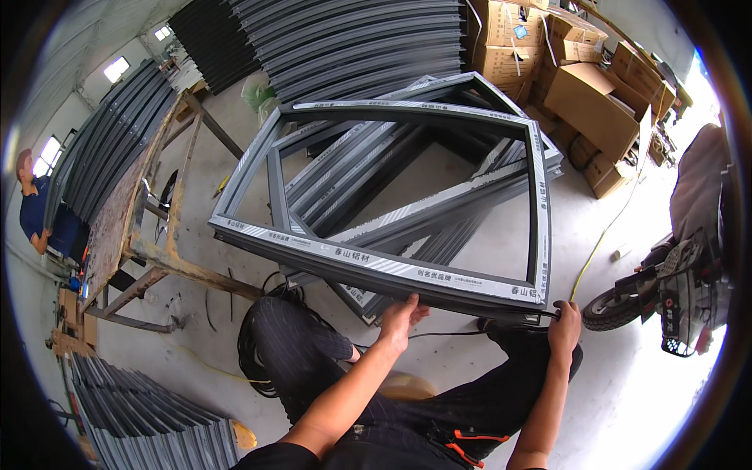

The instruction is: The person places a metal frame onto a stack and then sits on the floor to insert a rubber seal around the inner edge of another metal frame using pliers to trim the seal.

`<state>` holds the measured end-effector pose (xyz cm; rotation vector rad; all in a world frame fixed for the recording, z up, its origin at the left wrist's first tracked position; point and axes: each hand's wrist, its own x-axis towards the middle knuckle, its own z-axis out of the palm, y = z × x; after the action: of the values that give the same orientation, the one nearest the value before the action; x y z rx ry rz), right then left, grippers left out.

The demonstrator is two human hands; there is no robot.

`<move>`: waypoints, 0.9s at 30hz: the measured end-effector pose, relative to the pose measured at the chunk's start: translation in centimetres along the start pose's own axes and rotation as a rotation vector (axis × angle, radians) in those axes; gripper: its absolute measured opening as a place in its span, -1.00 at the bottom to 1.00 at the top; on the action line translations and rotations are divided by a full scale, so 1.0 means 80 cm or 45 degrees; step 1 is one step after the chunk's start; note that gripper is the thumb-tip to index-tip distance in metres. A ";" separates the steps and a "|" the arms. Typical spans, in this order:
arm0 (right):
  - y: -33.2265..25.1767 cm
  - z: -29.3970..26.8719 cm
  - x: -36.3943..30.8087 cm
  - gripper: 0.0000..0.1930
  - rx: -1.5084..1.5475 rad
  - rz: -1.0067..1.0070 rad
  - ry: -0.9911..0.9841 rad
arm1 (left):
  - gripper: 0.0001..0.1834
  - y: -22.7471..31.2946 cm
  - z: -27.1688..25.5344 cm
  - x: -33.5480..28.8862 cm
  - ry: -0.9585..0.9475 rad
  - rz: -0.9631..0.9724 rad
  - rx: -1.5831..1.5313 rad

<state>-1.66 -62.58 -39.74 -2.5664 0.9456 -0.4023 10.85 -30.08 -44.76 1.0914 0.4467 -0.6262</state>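
Observation:
A grey metal window frame (392, 261), with printed protective film on its faces, lies tilted on top of a stack of similar frames (470, 192). My left hand (401, 319) grips its near edge from below, around the middle, fingers partly curled against the underside. At the near right corner my right hand (564, 325) is closed on the frame, its fingertips close to the corner joint. What lies under the fingers of the right hand is partly hidden. An orange-handled hand tool (466, 446) rests against my lap, between my forearms.
Long grey profiles (352, 47) are stacked behind, more (149, 415) lower left. A rusty work table (129, 196) stands left, a person (35, 207) beyond it. Cardboard boxes (595, 106) fill the back right. A scooter (666, 290) stands right; a black cable coil (254, 352) lies by my knee.

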 end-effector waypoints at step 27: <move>-0.187 -0.024 0.010 -0.50 -0.113 -0.993 -0.341 | -0.16 0.160 -0.066 -0.021 1.023 1.106 1.321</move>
<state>6.50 -53.05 -31.38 -2.8856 -0.1638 -0.2012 17.94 -20.72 -37.19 2.3493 0.2501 0.4856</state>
